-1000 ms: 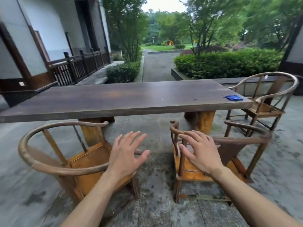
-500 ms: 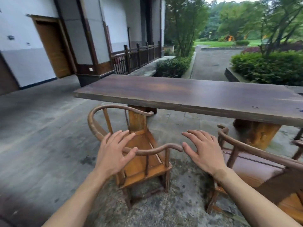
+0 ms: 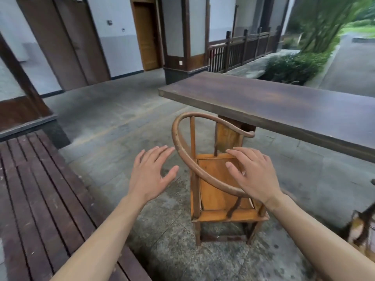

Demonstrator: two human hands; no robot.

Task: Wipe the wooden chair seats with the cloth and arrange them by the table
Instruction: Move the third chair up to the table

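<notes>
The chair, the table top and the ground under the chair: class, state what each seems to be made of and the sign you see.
Chair: wood, smooth orange-brown seat panel with visible grain, darker bent rail.
Table top: likely one thick wooden slab, dark and streaked, dull sheen.
Ground: probably stone paving, grey, speckled, with joint lines.

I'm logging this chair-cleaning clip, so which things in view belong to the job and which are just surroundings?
Part of the job:
- wooden chair, seat bare
- long table
- left hand and right hand, both open and empty
- second chair, only partly in view at the right edge

Just surroundings:
- slatted wooden deck
- railing
- door
- shrubs

No cloth is visible.
</notes>
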